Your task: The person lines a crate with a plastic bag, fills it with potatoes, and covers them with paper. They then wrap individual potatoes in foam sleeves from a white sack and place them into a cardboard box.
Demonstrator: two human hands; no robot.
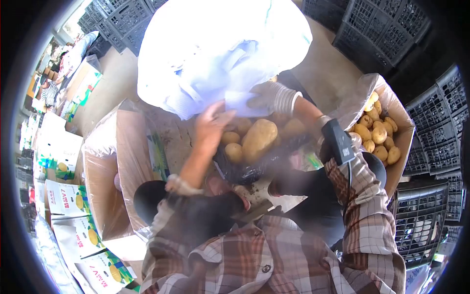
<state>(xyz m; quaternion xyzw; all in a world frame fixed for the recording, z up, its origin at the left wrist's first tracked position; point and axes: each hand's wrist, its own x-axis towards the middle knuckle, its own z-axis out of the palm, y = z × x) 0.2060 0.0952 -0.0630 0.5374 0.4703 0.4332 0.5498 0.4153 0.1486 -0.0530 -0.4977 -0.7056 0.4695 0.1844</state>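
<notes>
Nearest the camera were a plaid shirt [274,259] and dark trousers, blurred. The left hand [211,125], bare, reached up toward 12 o'clock, its fingers [221,116] closed on the lower edge of a white bag [215,49]. The right hand [271,98], in a knit glove, gripped the same edge just to the right, with a black device [338,141] strapped at the wrist. The biggest potato [259,138] lay at about 4 o'clock from the left fingers and directly below the right hand, which was nearer; its long axis ran from 1 to 7 o'clock. It rested among smaller potatoes on a dark sheet [245,169]. The bag's glare hid its contents and whatever was behind it. At 3 o'clock stood a lined box [404,142] of potatoes; at 9 o'clock an open box [122,166], its bottom hard to see. Black crates [382,29] stood farthest.
</notes>
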